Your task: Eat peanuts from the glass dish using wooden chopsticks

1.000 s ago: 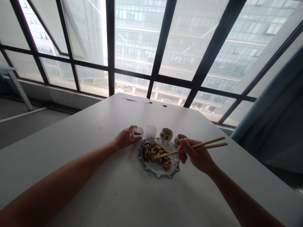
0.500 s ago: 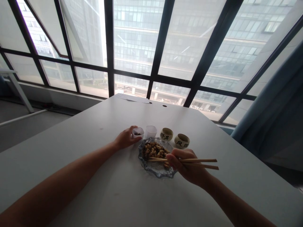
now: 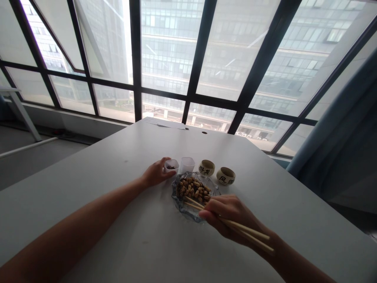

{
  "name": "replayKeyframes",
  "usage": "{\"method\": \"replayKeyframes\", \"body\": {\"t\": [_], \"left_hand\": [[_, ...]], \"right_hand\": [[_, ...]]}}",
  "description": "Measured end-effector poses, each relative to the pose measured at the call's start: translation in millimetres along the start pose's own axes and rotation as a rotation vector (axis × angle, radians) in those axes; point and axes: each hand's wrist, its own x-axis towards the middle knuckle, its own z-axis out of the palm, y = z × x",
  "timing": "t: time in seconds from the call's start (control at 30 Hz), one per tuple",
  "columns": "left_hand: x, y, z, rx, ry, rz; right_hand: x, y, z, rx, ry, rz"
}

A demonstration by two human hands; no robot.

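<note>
My left hand [image 3: 156,172] is closed around the side of a small white plastic cup [image 3: 171,170] that has some dark bits inside. In my right hand [image 3: 228,214] is a pair of wooden chopsticks [image 3: 250,234], pinched between the fingers, their tips down in a clear glass bowl [image 3: 178,204] with a wavy rim. Peanuts in their shells [image 3: 193,187] and some darker pieces lie in that bowl, heaped toward its far side. The tips sit at the near edge of the heap; whether they grip a piece I cannot tell.
Beside the held cup stands a second white cup [image 3: 187,163]. Two cream-coloured ceramic cups with dark characters, one nearer the middle [image 3: 206,168] and one farther right [image 3: 226,176], stand behind the bowl. The white table [image 3: 132,236] reaches to the windows; a blue curtain [image 3: 332,122] hangs at right.
My right hand has come lower and nearer to me, and the chopsticks have swung so their back ends point down to the right. My left hand stays on the cup.
</note>
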Motion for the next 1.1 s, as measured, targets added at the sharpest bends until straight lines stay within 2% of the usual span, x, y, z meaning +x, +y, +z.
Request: {"method": "replayKeyframes", "body": {"t": [0.17, 0.37, 0.73, 0.9, 1.0, 1.1], "left_hand": [[-0.1, 1.1, 0.1, 0.008, -0.004, -0.009], [0.1, -0.1, 0.8, -0.003, 0.013, 0.004], [0.3, 0.7, 0.0, 0.004, 0.006, 0.003], [0.1, -0.8, 1.5, 0.006, 0.018, 0.004], [0.2, -2.0, 2.3, -0.007, 0.019, 0.000], [0.7, -1.9, 2.6, -0.018, 0.019, -0.003]], "right_hand": [[-1.0, 1.2, -5.2, 0.072, 0.066, 0.095], [-0.9, 5.1, -4.4, 0.225, 0.054, 0.203], [0.8, 13.3, -8.1, 0.239, 0.027, 0.130], [-3.3, 29.1, -9.1, 0.394, 0.101, 0.206], [-4.5, 37.2, -12.5, 0.490, 0.170, 0.317], [-4.1, 45.8, -17.4, 0.603, 0.309, 0.456]]}}
